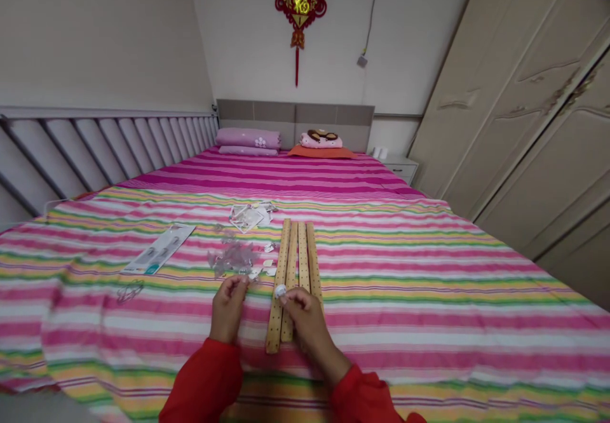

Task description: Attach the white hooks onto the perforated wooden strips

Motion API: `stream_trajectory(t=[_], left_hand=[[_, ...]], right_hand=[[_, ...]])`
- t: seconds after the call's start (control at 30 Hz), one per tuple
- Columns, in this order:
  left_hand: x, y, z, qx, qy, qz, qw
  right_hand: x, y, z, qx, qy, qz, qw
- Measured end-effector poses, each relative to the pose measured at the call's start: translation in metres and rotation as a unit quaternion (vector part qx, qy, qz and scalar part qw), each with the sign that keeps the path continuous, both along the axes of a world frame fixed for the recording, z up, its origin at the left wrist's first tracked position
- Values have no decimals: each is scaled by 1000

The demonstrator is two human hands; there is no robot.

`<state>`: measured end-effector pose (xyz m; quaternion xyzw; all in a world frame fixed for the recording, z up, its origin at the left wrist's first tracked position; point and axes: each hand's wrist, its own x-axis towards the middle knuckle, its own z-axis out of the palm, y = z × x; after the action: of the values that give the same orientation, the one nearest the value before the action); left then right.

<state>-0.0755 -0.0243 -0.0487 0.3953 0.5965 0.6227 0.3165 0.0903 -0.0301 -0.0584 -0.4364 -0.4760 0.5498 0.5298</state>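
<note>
Three long wooden strips [296, 264] drilled with rows of holes lie side by side on a striped bedspread [429, 296]. My right hand [305, 318] rests on their near ends and pinches a small white round piece [280, 291] at the fingertips. My left hand [229, 305] is just left of the strips, fingers closed on a tiny clear or white piece that I cannot make out. Beyond my left hand lies a heap of clear plastic parts [232, 258] and several small white pads [267, 263].
A flat printed packaging card [158, 249] lies to the left, torn clear wrappers [250, 214] farther back. Pillows [248, 138] sit at the grey headboard. A slatted rail runs along the left side, and a wardrobe [534, 124] stands on the right.
</note>
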Motion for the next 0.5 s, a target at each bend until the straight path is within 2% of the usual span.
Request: stream_trajectory(t=[0.13,0.3,0.4,0.5], left_hand=[[-7,3,-5,1,100,-31,995],[-18,13,-23,-23,206,-33,978],[-16,16,-22,-18,203,-21,979],[0,8,-12,-13,125,-41,991]], right_hand=[[30,-11,-1,-68,21,50,996],[61,-23,7,-55,-6,47,997],[73,-29,12,-49,-28,24,998],[80,-32,11,-36,-43,3,998]])
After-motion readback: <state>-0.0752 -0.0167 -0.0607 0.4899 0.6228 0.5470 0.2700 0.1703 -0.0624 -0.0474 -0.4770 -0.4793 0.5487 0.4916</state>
